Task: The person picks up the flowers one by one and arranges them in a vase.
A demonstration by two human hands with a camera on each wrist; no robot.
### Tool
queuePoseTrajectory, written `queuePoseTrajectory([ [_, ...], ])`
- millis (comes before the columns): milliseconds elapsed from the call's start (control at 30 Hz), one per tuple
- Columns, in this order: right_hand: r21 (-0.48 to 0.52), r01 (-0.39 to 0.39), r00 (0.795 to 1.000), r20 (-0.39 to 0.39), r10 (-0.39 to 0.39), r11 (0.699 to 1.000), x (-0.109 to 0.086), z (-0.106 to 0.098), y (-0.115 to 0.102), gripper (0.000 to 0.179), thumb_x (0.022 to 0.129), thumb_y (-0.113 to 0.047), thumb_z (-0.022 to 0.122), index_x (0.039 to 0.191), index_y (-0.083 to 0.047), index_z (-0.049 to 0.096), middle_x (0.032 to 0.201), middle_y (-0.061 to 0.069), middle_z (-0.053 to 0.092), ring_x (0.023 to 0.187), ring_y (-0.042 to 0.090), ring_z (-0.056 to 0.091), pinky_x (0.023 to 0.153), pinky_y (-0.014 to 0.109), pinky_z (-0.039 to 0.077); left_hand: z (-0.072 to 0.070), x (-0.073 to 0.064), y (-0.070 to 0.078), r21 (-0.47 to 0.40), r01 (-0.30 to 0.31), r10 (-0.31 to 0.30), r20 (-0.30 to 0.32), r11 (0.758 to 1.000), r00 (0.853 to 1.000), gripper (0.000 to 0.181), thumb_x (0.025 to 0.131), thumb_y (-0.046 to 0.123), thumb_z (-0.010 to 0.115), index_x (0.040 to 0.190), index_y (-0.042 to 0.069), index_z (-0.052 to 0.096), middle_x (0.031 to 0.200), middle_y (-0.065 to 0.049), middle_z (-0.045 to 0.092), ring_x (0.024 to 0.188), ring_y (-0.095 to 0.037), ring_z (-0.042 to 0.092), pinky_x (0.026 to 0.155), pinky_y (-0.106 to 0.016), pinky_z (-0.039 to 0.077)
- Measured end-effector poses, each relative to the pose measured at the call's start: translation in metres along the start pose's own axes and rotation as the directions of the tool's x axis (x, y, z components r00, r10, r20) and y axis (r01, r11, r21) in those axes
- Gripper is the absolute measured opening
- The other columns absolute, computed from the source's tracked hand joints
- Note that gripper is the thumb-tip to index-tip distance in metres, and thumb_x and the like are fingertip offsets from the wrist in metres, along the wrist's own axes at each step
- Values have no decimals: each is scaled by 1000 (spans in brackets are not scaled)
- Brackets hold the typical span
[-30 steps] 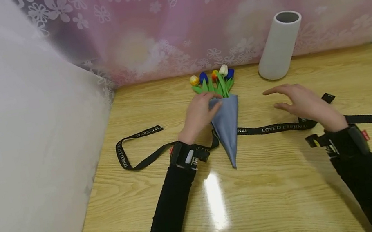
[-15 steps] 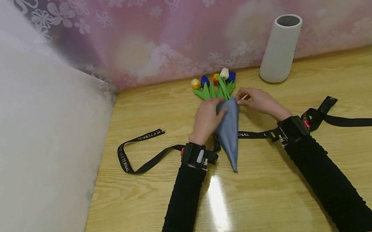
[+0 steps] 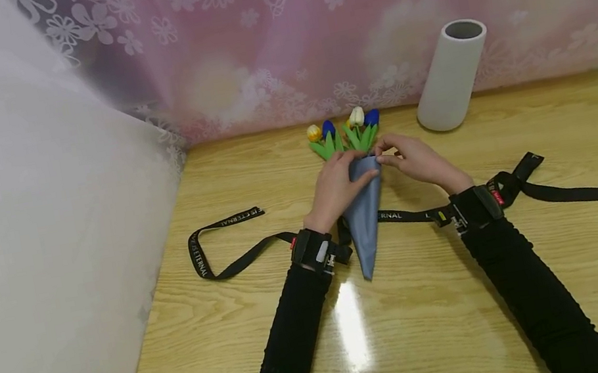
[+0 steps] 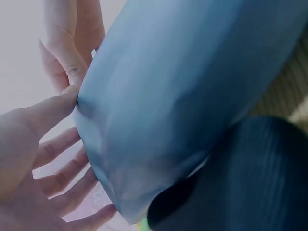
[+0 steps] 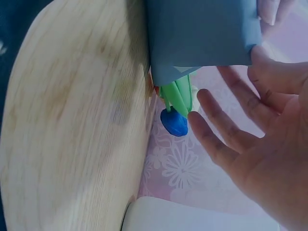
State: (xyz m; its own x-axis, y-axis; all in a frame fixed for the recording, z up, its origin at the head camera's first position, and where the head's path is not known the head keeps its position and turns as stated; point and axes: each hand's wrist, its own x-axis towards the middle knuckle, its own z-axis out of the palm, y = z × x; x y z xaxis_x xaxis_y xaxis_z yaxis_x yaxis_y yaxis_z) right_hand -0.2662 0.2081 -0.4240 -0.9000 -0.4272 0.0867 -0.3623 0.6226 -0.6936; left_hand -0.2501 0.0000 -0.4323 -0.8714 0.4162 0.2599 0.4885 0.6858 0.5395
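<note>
A blue-grey paper cone (image 3: 364, 215) lies on the table with its tip towards the person, wrapped around a bunch of tulips (image 3: 357, 117) in white, yellow and blue. My left hand (image 3: 333, 194) grips the upper part of the wrapping, thumb across its front; in the left wrist view its fingertips meet the paper's edge. At the top right corner, my right hand (image 3: 417, 162) pinches the wrapping between thumb and index finger, the other fingers spread in the right wrist view. Green leaves and a blue tulip (image 5: 174, 122) stick out past the paper there. The stems are hidden inside.
A black ribbon (image 3: 403, 215) with white lettering runs beneath the cone, its left end curving round and its right part looped. Behind on the right stands a white vase (image 3: 451, 79). A pink flowered curtain (image 3: 252, 55) hangs along the wooden table's (image 3: 449, 320) back edge.
My right hand has come in from the right and taken hold of the paper's corner. My left hand has shifted slightly right, and the cone's tip has swung a little left.
</note>
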Motion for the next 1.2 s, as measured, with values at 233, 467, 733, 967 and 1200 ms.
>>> queuePoseTrajectory([
  [233,13,41,999,-12,-41,999,-1,-2,-4,11,106,-12,54,111,-2,55,114,19,61,115,40,57,105,60,40,-4,0,2,-61,-25,21,-62,998,998,51,94,38,74,138,14,60,137,-11,51,105,-21,62,84,-31,52],
  [467,-25,68,996,-49,-70,997,-2,-4,-8,13,104,-13,59,111,-2,61,113,22,64,115,41,57,105,60,38,-12,4,-2,-133,-10,11,11,991,1000,41,94,35,75,126,11,65,120,-5,66,110,-18,61,93,-30,50],
  [733,-16,62,998,-11,-62,998,-1,-3,-4,28,107,-7,50,133,1,58,132,24,58,127,45,51,105,60,41,-21,2,-11,-284,19,-9,39,959,999,38,94,24,76,127,10,62,115,-8,65,109,-20,62,96,-30,49],
  [967,-22,57,998,40,-56,998,-5,-4,1,38,103,-2,57,140,-5,57,145,24,49,133,48,45,107,64,39,-25,1,-14,-368,26,-2,67,929,998,32,95,17,74,124,7,64,120,-10,64,112,-22,59,99,-28,47],
  [1200,39,81,997,-5,-81,996,-3,-6,-4,41,102,2,57,142,-4,53,142,23,50,124,47,55,104,61,44,-24,2,-10,-404,24,7,75,915,997,29,97,15,71,122,3,62,124,-11,64,122,-25,59,104,-29,45],
])
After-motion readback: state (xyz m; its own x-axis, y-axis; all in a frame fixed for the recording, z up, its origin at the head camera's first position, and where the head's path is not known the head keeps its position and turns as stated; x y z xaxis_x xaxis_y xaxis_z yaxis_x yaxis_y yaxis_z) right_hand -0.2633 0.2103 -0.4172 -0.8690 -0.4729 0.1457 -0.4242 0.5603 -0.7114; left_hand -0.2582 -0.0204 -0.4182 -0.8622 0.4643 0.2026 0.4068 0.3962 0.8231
